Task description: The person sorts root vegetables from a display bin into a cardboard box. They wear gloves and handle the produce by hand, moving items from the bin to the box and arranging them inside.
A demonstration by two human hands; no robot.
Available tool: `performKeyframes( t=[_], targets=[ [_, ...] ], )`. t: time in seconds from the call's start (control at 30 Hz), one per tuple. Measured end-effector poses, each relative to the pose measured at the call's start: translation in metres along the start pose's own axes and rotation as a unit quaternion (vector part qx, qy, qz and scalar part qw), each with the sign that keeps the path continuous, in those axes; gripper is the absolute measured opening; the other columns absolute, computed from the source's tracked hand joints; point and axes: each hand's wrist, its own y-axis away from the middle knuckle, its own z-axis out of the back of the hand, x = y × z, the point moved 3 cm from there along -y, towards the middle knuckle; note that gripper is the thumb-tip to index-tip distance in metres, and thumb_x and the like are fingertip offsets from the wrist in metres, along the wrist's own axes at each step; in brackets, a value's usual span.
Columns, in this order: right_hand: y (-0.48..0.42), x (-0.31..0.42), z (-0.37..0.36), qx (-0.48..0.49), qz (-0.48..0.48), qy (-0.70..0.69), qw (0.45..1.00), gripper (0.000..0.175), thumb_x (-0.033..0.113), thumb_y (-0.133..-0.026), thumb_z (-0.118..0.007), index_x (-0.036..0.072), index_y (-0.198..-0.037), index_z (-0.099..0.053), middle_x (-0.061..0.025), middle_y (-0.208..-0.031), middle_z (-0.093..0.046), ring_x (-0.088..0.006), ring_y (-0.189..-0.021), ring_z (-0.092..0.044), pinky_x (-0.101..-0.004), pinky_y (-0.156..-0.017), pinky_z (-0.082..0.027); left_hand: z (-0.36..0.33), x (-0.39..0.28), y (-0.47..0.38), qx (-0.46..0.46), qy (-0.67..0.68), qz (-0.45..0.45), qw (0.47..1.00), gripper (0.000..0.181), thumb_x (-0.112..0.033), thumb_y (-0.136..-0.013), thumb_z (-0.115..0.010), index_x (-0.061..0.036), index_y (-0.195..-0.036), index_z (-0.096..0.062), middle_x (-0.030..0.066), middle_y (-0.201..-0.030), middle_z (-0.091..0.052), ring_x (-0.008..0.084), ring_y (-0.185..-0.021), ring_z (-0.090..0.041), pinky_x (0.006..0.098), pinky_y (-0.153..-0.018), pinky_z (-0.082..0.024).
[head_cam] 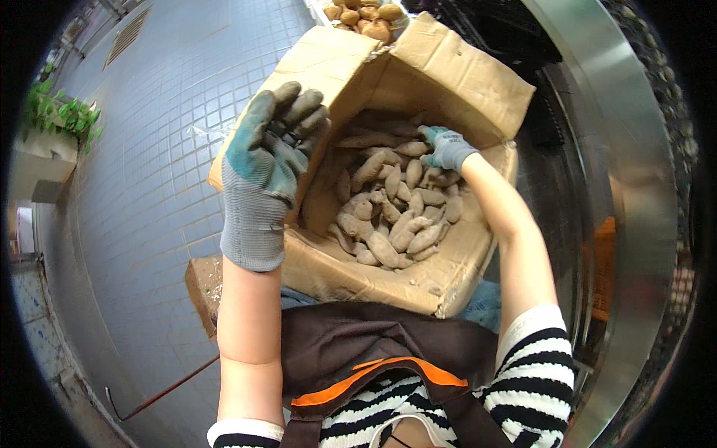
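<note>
A large open cardboard box (330, 269) stands in front of me, with many dusty, tapered root vegetables, seemingly sweet potatoes (383, 249), piled inside. My left hand (280, 134), in a grey knit glove with a dirty teal coating, is raised by the box's left flap, palm up with the fingers bent; no vegetable shows in it. Inside the box at the upper right, my right hand (445, 148) wears a matching glove. Its fingers touch or lie beside one of the roots (413, 148); whether they grip it cannot be told.
Beyond the box sits a white container of round brownish produce (364, 14). A metal counter edge (644, 168) curves along the right. At lower left are a small brown box (204, 285) and a thin hooked rod (168, 388) over the tiled floor (140, 224).
</note>
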Motion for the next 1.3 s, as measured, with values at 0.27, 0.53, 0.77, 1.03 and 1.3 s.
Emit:
performKeyframes(
  t=[0.27,0.53,0.77,1.03,1.3],
  targets=[
    [-0.101,0.049,-0.043,0.034,0.064,0.127,0.989,0.066,0.020,-0.077,-0.068,0.009,-0.139,-0.045,-0.0191,-0.138,-0.049,-0.0357,-0.125,-0.049,-0.0438,-0.106,-0.038,0.005,0.030,-0.031,0.040,0.009,0.059,0.997,0.042,-0.029,-0.098,-0.052,0.0063,-0.119,-0.053,0.0220,-0.109,-0.064,0.0301,-0.098,-0.064,0.0403,-0.093,-0.051],
    [-0.103,0.065,-0.060,0.043,0.052,0.067,0.995,0.054,0.015,-0.077,-0.068,0.004,-0.128,-0.054,-0.0216,-0.125,-0.059,-0.0333,-0.114,-0.059,-0.0391,-0.098,-0.046,0.011,0.033,-0.042,0.017,0.011,0.085,0.996,0.043,-0.030,-0.099,-0.050,0.0059,-0.122,-0.052,0.0224,-0.111,-0.062,0.0302,-0.101,-0.062,0.0412,-0.094,-0.049],
    [-0.073,0.065,-0.061,-0.009,0.056,0.085,0.995,0.105,0.043,-0.061,-0.085,0.019,-0.148,-0.029,-0.0159,-0.138,-0.050,-0.0333,-0.123,-0.052,-0.0540,-0.101,-0.038,0.019,0.016,-0.033,0.005,0.015,0.064,0.998,0.044,-0.030,-0.098,-0.050,0.0062,-0.122,-0.051,0.0222,-0.111,-0.062,0.0308,-0.100,-0.062,0.0417,-0.094,-0.049],
    [-0.021,0.046,-0.066,0.008,-0.059,-0.095,0.994,0.079,0.039,-0.077,-0.071,0.013,-0.142,-0.033,-0.0201,-0.121,-0.061,-0.0376,-0.111,-0.059,-0.0453,-0.092,-0.047,0.033,-0.011,-0.026,-0.004,0.021,0.008,1.000,0.043,-0.030,-0.094,-0.057,0.0057,-0.119,-0.053,0.0221,-0.109,-0.062,0.0326,-0.101,-0.062,0.0451,-0.096,-0.050],
    [0.076,0.043,0.003,-0.236,-0.114,-0.325,0.909,0.064,0.042,-0.072,-0.080,-0.002,-0.113,-0.057,-0.0171,-0.107,-0.064,-0.0232,-0.100,-0.061,-0.0357,-0.087,-0.048,0.039,-0.016,-0.006,0.108,0.077,0.056,0.990,0.036,-0.031,-0.095,-0.055,-0.0019,-0.115,-0.062,0.0172,-0.115,-0.064,0.0301,-0.104,-0.060,0.0442,-0.098,-0.046]
  ],
)
